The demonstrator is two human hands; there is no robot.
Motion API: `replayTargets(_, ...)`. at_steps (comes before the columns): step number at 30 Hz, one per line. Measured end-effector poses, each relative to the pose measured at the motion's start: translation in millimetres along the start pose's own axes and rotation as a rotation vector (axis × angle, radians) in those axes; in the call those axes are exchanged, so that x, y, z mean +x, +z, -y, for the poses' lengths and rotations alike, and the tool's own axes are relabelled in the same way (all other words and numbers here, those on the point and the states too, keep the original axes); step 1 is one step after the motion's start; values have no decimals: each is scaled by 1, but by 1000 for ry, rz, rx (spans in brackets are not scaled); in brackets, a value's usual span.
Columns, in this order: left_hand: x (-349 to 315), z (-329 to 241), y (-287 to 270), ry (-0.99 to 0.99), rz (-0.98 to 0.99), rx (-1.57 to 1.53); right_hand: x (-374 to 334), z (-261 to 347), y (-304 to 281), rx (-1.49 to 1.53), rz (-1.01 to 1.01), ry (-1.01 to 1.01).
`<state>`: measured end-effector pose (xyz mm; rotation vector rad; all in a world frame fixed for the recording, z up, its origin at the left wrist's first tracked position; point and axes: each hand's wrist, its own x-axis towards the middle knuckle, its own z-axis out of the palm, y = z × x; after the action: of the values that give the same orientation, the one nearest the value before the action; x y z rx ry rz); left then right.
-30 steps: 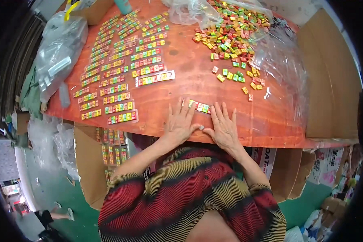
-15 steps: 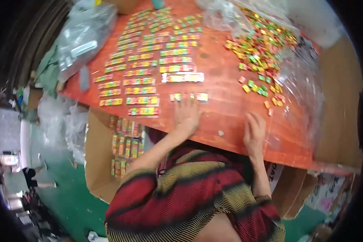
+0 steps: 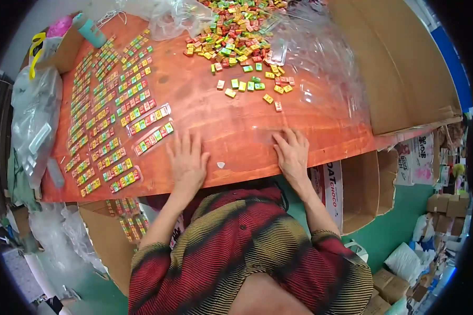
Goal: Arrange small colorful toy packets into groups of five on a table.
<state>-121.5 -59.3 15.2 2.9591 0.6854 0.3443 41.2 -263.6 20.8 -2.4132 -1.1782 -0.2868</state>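
Observation:
My left hand (image 3: 188, 160) lies flat on the red tabletop (image 3: 226, 118) with its fingers spread, holding nothing. Just to its left is a clear tray (image 3: 154, 137) filled with small red, yellow and green boxes. Beyond that tray, a similar filled strip (image 3: 148, 119) lies parallel. My right hand (image 3: 293, 157) rests near the table's front edge, fingers apart and slightly bent. At its fingertips is a faint clear plastic piece (image 3: 263, 129), whose outline is hard to make out. Several loose small boxes (image 3: 255, 85) lie farther off.
Rows of filled strips (image 3: 104, 126) cover the table's left. A heap of loose boxes (image 3: 242, 31) sits at the back, beside clear plastic trays (image 3: 326, 58). A cardboard panel (image 3: 399, 68) stands at right. A carton (image 3: 102, 226) with packed strips is below the table's left edge.
The view has swung right. My left hand has left the boxes it was touching, which now sit together in the nearest tray. My right hand has moved in front of the loose boxes.

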Motion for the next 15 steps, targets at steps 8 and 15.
replayTargets(8,7,13,11,-70,-22,-146,19,52,31,292,102,-198)
replayTargets(15,55,-9,-4,21,-194,-369,88,36,38,313,-91,-149)
